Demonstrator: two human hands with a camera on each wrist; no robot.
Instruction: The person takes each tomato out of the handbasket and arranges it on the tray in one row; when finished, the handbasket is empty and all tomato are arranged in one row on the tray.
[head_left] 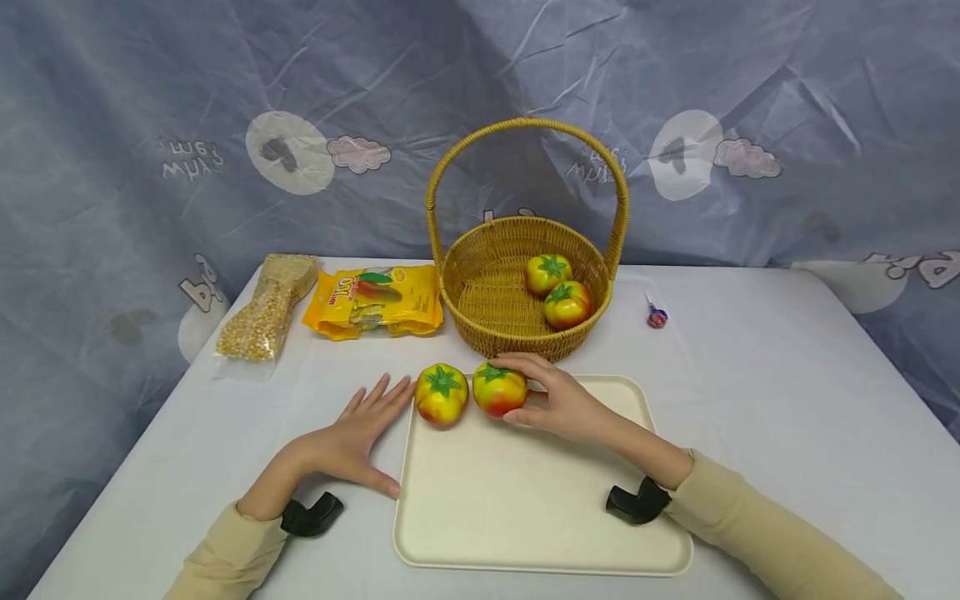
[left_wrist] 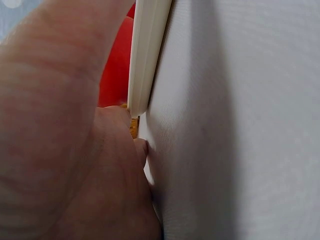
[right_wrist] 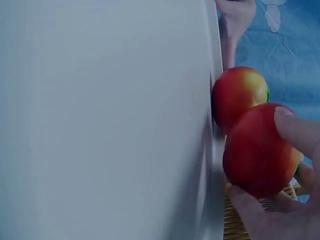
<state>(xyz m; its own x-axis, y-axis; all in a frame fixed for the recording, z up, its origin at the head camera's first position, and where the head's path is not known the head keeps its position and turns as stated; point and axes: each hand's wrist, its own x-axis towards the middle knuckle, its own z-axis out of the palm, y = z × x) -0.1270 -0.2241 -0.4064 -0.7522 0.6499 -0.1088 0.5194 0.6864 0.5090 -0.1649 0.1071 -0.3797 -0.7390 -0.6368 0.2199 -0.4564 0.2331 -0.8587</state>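
Observation:
My right hand (head_left: 564, 405) holds a yellow-red tomato (head_left: 498, 392) with a green leafy top, over the back edge of the cream tray (head_left: 525, 500). In the right wrist view, thumb and fingers curve round that tomato (right_wrist: 260, 155). Just left of it, a second tomato (head_left: 442, 397) sits in the tray's back left corner. My left hand (head_left: 348, 440) lies with fingers spread on the table beside the tray's left edge, fingertips right by the second tomato. From the left wrist, the tray's rim (left_wrist: 145, 55) and a red patch of tomato (left_wrist: 116, 67) show past the hand.
Behind the tray stands a wicker basket (head_left: 487, 333) with a tall handle and two tomatoes (head_left: 558, 292) inside. Left of it lie a yellow mango snack bag (head_left: 375, 302) and a clear pack of corn kernels (head_left: 258, 321). A small lollipop (head_left: 656, 317) lies to the right.

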